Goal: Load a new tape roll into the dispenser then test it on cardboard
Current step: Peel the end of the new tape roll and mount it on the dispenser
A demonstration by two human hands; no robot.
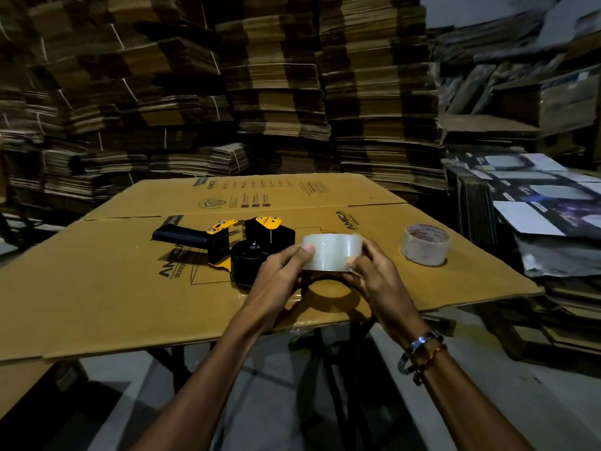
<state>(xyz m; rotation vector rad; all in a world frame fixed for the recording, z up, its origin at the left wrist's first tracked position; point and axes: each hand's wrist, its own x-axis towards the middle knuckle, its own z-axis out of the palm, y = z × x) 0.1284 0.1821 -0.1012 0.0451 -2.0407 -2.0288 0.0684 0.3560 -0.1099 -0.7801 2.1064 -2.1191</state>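
A clear tape roll [331, 252] is held a little above the flattened cardboard box [113, 288], its round face level with the board. My left hand [279, 271] grips its left side and my right hand [374, 271] grips its right side. Just left of the roll lies the black and yellow tape dispenser [234, 245] on its side, handle pointing left, its black spool hub facing up with no roll on it. A second tape roll [425, 244] lies flat on the cardboard to the right.
The cardboard sheet rests on a black-legged stand and overhangs it. Tall stacks of flattened boxes [276, 92] fill the background. A pile of printed cartons [536, 206] stands close on the right. Grey floor shows below.
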